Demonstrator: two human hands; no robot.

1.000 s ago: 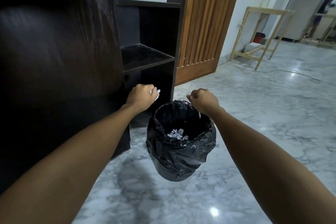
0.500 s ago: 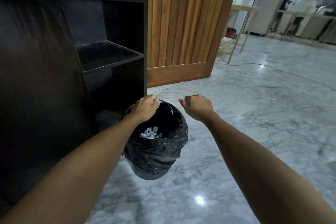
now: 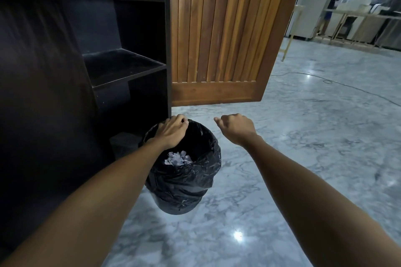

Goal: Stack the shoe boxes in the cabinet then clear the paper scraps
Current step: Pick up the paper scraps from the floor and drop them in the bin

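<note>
- Lying in the black plastic-lined round bin [image 3: 184, 182]: crumpled white paper scraps [image 3: 178, 158], on grey marble floor [image 3: 303, 158].
- Left hand [image 3: 171, 132] curled over bin's far-left rim, gripping it.
- Right hand [image 3: 236, 128] beside bin, fist curled, nothing held.
- Dark wooden cabinet [image 3: 121, 67] just behind; slatted brown door [image 3: 219, 34] beside it.

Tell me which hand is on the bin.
The left hand, resting on the bin rim; the right hand hangs curled, off to its side.

No legible text, label, brand, number or sign found on any surface in view; bin liner [image 3: 184, 180], cabinet [image 3: 121, 67] and door [image 3: 217, 28] carry none
</note>
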